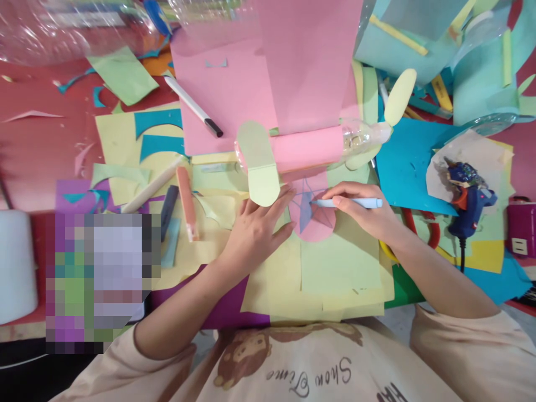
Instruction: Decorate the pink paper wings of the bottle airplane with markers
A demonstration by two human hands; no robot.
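My right hand (366, 215) is closed around a light blue marker (371, 203), with its tip down on a pink paper piece (316, 231) that has a rounded lower end. A star (305, 213) is drawn on this piece, partly coloured blue. My left hand (257, 229) lies flat with its fingers stretched out at the left edge of the pink piece. Just beyond both hands a plastic bottle (355, 139) wrapped in pink paper lies on its side. Pale green rounded strips (263, 181) stick out from it, one partly above my left fingers.
A blue glue gun (471, 209) rests at the right beside red-handled scissors (433, 231). A white marker with a black cap (195, 106) lies on pink sheets. Paper scraps (161, 125) and more markers (187, 204) spread to the left. Large clear bottles (84, 33) stand along the back.
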